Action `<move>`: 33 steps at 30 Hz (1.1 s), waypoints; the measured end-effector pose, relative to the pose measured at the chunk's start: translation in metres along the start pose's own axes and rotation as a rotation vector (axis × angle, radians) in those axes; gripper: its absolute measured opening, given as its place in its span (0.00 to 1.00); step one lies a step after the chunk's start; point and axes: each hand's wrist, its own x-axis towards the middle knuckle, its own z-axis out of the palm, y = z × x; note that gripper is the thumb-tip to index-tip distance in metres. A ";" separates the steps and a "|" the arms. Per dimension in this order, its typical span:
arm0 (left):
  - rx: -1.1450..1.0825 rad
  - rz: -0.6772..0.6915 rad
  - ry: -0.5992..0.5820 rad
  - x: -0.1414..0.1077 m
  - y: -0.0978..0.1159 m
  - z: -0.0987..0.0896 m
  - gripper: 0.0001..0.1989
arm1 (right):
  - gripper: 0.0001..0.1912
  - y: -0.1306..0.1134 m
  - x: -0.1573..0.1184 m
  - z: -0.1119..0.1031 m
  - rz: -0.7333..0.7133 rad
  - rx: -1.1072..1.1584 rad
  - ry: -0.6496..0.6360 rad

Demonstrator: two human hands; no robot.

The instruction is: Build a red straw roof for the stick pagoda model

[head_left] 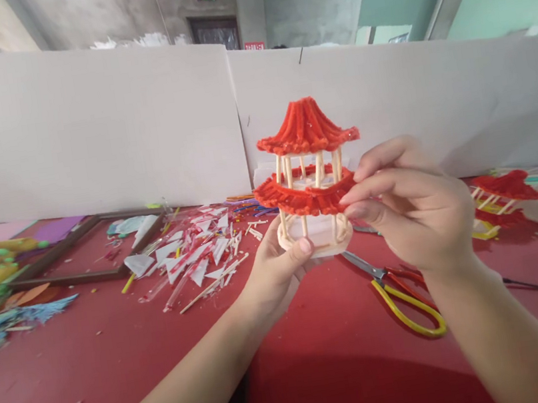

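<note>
A small model pavilion [307, 130] with two red fuzzy roofs and pale wooden stick posts is held upright above the table. My left hand [278, 261] grips its round whitish base from below, the thumb lying over the rim. With its fingertips, my right hand [405, 201] pinches the right edge of the lower roof [299, 198]. Beneath the hands, scissors [405, 302] with one yellow and one red handle lie on the table.
White and red scraps [196, 253] with thin sticks litter the red table [137, 369] left of centre. A dark frame [73, 279] lies at the left, near blue strips [38, 313]. Another red-roofed model [504, 190] rests at the right. White panels [87, 134] stand behind.
</note>
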 end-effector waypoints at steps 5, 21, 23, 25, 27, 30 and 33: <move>0.057 0.007 0.110 -0.003 -0.005 0.001 0.52 | 0.03 -0.003 -0.004 0.007 0.031 -0.018 0.078; -0.020 0.088 -0.004 0.002 -0.003 0.003 0.37 | 0.08 0.003 -0.003 0.010 -0.004 0.176 0.095; -0.031 0.077 -0.019 0.002 -0.004 0.004 0.39 | 0.08 0.003 -0.002 0.010 -0.026 0.189 0.097; -0.033 0.070 -0.017 0.002 -0.004 0.003 0.41 | 0.08 0.002 -0.002 0.009 -0.049 0.173 0.097; -0.029 0.071 -0.012 0.002 -0.005 0.002 0.41 | 0.08 0.001 -0.001 0.008 -0.066 0.139 0.101; -0.021 0.069 -0.014 0.002 -0.006 0.001 0.40 | 0.06 -0.001 -0.002 0.006 -0.054 0.107 0.102; -0.027 0.050 -0.012 0.001 -0.008 0.000 0.41 | 0.04 -0.004 -0.003 0.006 -0.013 0.104 0.100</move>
